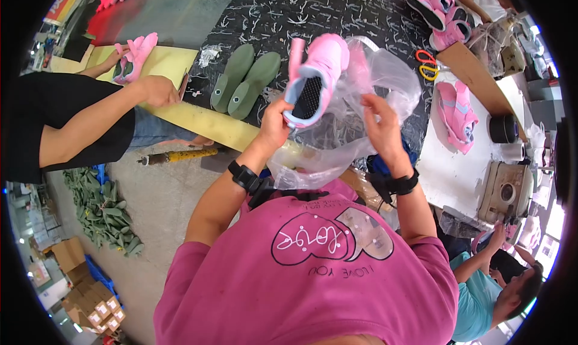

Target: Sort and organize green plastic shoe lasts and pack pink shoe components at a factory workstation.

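My left hand [275, 124] is closed on the heel end of a pink shoe [328, 55], holding it tilted over the table. The shoe's opening faces me and shows a dark dotted insole. A pink strap [295, 57] sticks up at its left side. My right hand [382, 125] is beside a clear plastic bag [394, 74], fingers loosely bent and apart, with nothing visible gripped. Something pink shows through the bag next to the shoe. Left of the shoe, two green shoe-shaped forms [256, 83] lie side by side on the black patterned table cover [283, 14].
Scissors [427, 65] with red and yellow handles and another pink shoe [457, 116] lie to the right. More pink shoes [436, 11] are piled at the far right. A co-worker at left handles a pink shoe [135, 59]. Green forms [105, 209] heap on the floor.
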Tool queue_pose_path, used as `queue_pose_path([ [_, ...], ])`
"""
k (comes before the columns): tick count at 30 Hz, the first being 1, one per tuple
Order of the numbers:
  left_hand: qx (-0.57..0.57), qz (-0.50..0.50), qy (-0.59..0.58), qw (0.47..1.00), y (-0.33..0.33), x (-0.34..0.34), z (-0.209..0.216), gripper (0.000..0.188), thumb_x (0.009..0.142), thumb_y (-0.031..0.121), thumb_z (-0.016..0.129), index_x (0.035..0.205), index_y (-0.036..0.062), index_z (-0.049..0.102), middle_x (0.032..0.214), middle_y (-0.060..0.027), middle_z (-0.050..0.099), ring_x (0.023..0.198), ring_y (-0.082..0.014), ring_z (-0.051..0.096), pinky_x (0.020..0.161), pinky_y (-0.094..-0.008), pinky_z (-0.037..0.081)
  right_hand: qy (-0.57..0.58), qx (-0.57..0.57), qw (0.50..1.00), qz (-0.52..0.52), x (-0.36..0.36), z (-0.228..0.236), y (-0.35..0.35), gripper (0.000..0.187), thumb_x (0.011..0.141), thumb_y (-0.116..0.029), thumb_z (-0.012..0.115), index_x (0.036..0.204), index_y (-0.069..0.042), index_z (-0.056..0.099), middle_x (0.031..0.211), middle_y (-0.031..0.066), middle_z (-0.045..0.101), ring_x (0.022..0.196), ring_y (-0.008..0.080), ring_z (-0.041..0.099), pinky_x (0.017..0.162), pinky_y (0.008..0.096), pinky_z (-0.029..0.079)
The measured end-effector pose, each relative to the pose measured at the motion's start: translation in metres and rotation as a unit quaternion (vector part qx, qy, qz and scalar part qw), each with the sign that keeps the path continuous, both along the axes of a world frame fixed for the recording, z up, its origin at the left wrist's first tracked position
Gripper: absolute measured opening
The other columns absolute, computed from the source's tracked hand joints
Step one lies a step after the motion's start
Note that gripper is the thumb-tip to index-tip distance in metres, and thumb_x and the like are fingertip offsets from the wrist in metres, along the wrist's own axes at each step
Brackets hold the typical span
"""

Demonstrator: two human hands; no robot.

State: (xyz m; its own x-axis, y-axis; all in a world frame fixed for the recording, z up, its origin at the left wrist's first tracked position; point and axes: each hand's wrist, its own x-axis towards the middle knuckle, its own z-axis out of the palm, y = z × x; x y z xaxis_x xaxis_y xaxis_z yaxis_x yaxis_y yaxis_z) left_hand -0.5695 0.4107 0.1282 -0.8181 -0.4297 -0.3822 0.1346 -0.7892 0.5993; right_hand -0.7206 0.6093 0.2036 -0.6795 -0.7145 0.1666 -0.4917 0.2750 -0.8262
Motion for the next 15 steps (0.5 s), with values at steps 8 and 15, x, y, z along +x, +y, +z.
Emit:
queue_pose_path([
  [8, 0.239, 0.039, 0.045, 0.969, -0.009, 0.009, 0.003, 0.05, 0.08, 0.031, 0.047, 0.124, 0.0062, 0.05, 0.121, -0.0127, 0.056, 0.109, -0.0319, 0.054, 0.095, -0.0526, 0.04, -0.068, 0.176, 0.978, -0.085, -0.015, -0.041, 0.047, 0.027, 0.088, -0.014, 0.052, 0.113, -0.004, 0.056, 0.11, 0.0166, 0.06, 0.099, 0.0324, 0.06, 0.085, 0.0363, 0.046],
  [15, 0.206, -0.012, 0.078, 0.975, -0.013, 0.016, 0.001, 0.049, 0.086, 0.034, 0.038, 0.127, 0.0078, 0.049, 0.123, -0.0124, 0.055, 0.109, -0.0307, 0.053, 0.093, -0.0528, 0.039, -0.098, 0.005, 0.994, 0.055, -0.009, 0.014, 0.004, 0.02, 0.088, -0.011, 0.053, 0.102, 0.0, 0.061, 0.095, 0.0142, 0.064, 0.089, 0.0261, 0.063, 0.076, 0.0334, 0.048],
])
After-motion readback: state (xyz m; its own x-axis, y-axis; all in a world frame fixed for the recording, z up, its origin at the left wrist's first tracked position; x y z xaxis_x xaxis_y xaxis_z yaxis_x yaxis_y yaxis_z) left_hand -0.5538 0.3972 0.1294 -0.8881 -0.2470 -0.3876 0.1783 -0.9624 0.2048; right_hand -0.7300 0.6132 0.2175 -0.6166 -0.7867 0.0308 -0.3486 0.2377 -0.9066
